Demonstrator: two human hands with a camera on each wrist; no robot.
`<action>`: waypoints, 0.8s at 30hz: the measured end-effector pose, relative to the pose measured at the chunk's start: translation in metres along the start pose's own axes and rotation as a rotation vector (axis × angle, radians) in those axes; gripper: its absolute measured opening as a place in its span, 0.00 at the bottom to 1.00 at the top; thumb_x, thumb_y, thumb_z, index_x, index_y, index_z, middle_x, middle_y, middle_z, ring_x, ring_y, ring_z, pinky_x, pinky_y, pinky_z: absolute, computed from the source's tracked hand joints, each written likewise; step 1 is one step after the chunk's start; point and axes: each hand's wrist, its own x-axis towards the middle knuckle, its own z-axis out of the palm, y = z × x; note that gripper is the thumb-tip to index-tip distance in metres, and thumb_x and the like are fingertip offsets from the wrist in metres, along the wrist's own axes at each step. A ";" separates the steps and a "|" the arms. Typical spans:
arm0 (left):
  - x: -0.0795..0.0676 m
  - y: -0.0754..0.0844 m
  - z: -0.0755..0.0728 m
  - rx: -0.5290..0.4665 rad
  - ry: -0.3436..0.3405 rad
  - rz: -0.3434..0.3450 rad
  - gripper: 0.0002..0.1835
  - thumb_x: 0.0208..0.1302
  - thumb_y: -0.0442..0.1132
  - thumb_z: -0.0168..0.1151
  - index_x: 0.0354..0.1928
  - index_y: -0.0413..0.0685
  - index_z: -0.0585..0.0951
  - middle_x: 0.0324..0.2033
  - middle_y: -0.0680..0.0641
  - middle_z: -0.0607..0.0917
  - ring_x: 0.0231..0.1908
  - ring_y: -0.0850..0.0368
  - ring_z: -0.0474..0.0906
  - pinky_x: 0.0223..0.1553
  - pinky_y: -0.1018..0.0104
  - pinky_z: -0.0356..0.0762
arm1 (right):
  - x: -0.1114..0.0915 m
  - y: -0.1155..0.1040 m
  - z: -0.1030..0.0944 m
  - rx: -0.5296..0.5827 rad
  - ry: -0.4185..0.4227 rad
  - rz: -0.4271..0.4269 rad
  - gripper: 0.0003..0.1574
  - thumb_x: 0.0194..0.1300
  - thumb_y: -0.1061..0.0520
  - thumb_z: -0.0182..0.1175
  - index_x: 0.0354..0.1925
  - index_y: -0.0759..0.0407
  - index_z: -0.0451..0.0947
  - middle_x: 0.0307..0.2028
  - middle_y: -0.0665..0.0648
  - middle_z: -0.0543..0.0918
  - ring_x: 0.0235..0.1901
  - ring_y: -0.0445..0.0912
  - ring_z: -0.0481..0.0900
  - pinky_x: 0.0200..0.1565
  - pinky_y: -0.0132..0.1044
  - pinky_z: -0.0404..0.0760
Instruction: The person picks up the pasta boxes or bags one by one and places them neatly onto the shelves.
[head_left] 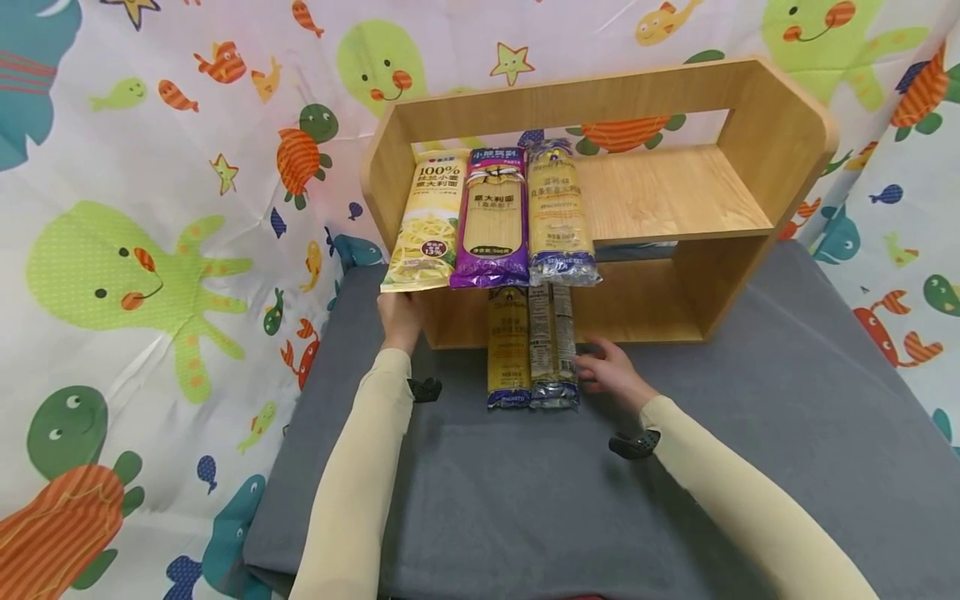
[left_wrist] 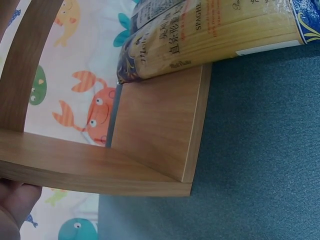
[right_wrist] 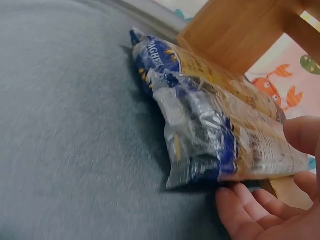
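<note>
My left hand (head_left: 400,321) is at the left side panel of a wooden shelf (head_left: 660,187), partly hidden below a yellow pasta packet (head_left: 427,221). In the left wrist view its fingers (left_wrist: 22,202) touch the panel's outer side; the rest is cut off. My right hand (head_left: 611,372) is beside the right-hand spaghetti packet (head_left: 552,346) on the lower level, its label of small print up. In the right wrist view the fingertips are at the packet's lower edge, with the thumb (right_wrist: 302,135) raised apart. Left of that packet lies another spaghetti packet (head_left: 508,346), both jutting out in front.
On the upper level lie a purple pasta packet (head_left: 491,217) and a clear-and-blue spaghetti packet (head_left: 558,212), right of the yellow one. The shelf stands on a grey cloth-covered table (head_left: 510,500). Behind hangs a sea-animal curtain (head_left: 247,108).
</note>
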 end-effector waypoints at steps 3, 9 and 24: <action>-0.001 0.001 0.001 -0.007 -0.007 0.003 0.18 0.78 0.36 0.52 0.64 0.38 0.78 0.53 0.33 0.86 0.49 0.40 0.85 0.52 0.47 0.82 | 0.005 -0.001 0.004 0.026 0.001 -0.003 0.44 0.75 0.56 0.55 0.80 0.63 0.47 0.66 0.77 0.71 0.37 0.41 0.79 0.39 0.35 0.84; 0.000 0.000 0.002 0.021 0.011 0.020 0.18 0.78 0.37 0.51 0.62 0.38 0.79 0.51 0.32 0.87 0.49 0.40 0.86 0.49 0.46 0.83 | 0.014 -0.005 0.009 0.014 -0.005 -0.007 0.46 0.73 0.59 0.58 0.81 0.57 0.49 0.68 0.75 0.71 0.38 0.44 0.76 0.39 0.33 0.81; 0.000 0.001 0.000 0.017 0.003 0.017 0.18 0.78 0.36 0.52 0.62 0.36 0.78 0.50 0.32 0.87 0.50 0.40 0.86 0.50 0.47 0.84 | 0.032 -0.006 0.013 0.043 -0.100 0.030 0.48 0.72 0.61 0.57 0.82 0.51 0.46 0.83 0.63 0.41 0.77 0.66 0.54 0.64 0.67 0.70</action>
